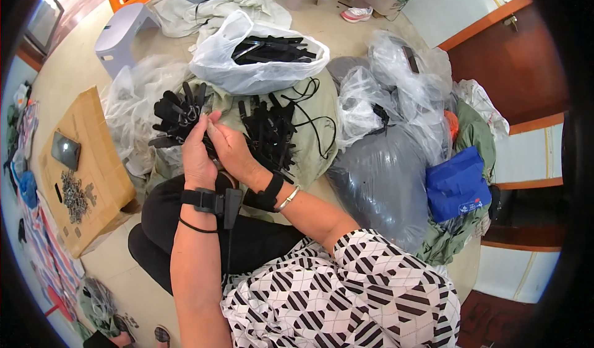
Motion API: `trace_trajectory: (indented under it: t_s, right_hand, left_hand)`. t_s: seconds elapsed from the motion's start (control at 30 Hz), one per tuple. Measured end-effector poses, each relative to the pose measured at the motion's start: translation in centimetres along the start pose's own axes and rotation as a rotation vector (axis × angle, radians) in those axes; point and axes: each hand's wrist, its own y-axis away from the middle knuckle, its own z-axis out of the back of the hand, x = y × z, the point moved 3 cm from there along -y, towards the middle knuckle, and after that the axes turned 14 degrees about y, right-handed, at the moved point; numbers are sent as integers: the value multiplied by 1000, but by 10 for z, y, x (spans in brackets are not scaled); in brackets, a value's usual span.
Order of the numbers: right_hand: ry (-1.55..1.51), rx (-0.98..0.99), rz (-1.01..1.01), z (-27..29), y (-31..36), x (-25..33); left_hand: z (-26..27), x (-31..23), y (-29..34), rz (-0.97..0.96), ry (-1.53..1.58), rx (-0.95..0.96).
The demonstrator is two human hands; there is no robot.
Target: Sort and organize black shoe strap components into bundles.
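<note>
**Where the left hand (198, 156) and right hand (236, 153) meet, a black bundle (176, 111) fans out**

Though the thumbs hide part of it, the bundle of strap-like pieces sits at ten o'clock from the fingertips, against the left hand. The left fingers look curled in around it (most of them are out of my sight). The right fingers are bent and close together, their tips meeting the left hand; whether they pinch anything, I can't tell. Each wrist wears a black band (270, 194), the right one a silvery bracelet (289, 198) too.

At three o'clock, just beside the right hand, a jumble of similar black pieces (272, 134) lies on a pale green sack (315, 162), a thin black cord (332, 125) looping from it. At one o'clock a white plastic bag (266, 80) gapes, more black pieces inside. Nine o'clock has a cardboard box (102, 153) bearing a dark pouch (65, 151) and small metallic bits (74, 198). A pale stool (120, 29) stands at eleven, well apart. Toward four slumps a full grey bag (383, 184), with a blue bag (455, 184) beyond.
</note>
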Motion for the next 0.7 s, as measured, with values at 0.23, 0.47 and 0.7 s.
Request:
trace_trajectory:
  t_s: [0.23, 0.47, 0.7]
  right_hand:
    - [915, -18, 411, 68, -28, -98]
    - [1354, 208, 298, 100, -41, -140]
    - [1118, 74, 331, 123, -31, -138]
  left_hand:
    - [-8, -14, -5, -344, -48, -139]
    - [-14, -10, 1, -222, 12, -124]
    - [-3, -12, -2, -233, 46, -245]
